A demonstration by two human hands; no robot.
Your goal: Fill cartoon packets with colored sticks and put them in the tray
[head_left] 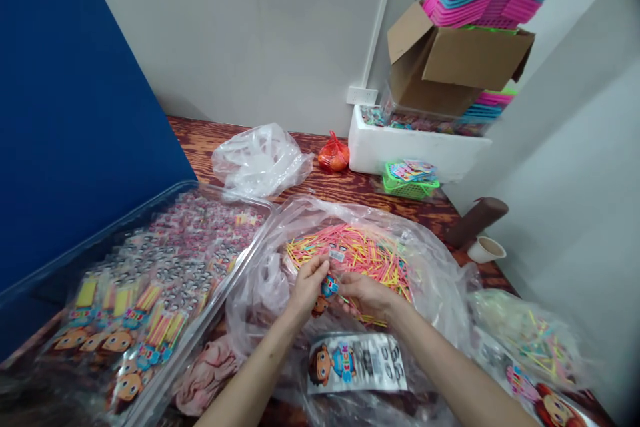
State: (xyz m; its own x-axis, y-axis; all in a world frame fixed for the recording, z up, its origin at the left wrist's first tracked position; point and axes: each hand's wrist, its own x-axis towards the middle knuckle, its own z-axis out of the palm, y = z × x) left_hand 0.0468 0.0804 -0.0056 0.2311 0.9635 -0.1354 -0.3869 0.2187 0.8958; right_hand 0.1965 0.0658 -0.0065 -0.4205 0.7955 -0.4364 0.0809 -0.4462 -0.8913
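My left hand [309, 285] pinches a small printed packet [329, 285] with a cartoon face and blue lettering. From the other side, the fingers of my right hand [369, 295] close on the same packet; whether they also hold any sticks is hidden. Beneath both hands a large clear plastic bag [435, 260] lies spread open, heaped with thin pink and yellow sticks [357, 243]. Closer to me, a flat silver packet [367, 361] printed "Stick" with a cartoon child lies on the plastic.
On the left stands a clear tray [235, 260] of filled packets. A pink cloth [207, 377] lies beside it. Behind are a crumpled plastic bag [263, 157], a red bag [334, 153], a green basket [410, 187] and a white foam box [400, 147]. A paper cup [486, 250] stands right.
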